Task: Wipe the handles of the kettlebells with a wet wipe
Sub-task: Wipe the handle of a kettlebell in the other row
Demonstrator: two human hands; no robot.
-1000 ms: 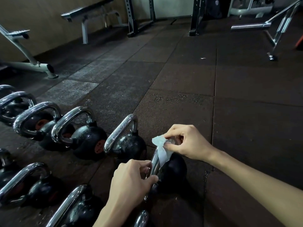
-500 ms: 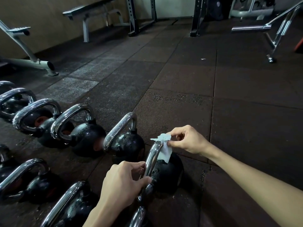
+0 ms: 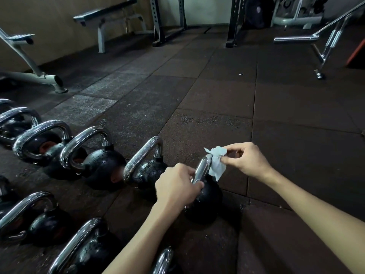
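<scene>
Nearest the camera, the left hand curls round the chrome handle of a black kettlebell on the rubber floor. Just beyond, the right hand pinches a wet wipe against the handle's top. Other kettlebells line up leftward; a bench stands far back.

kettlebells rowed left, bench behind — wall-side

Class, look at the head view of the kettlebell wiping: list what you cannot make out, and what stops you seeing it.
All in the head view:
- Lower part of the handle: covered by the left hand.
- Handle surface under the wipe, which the right hand pinches.
- Nearest kettlebell: cut off by the bottom edge.
- Any weight marks: too dark to read.
</scene>
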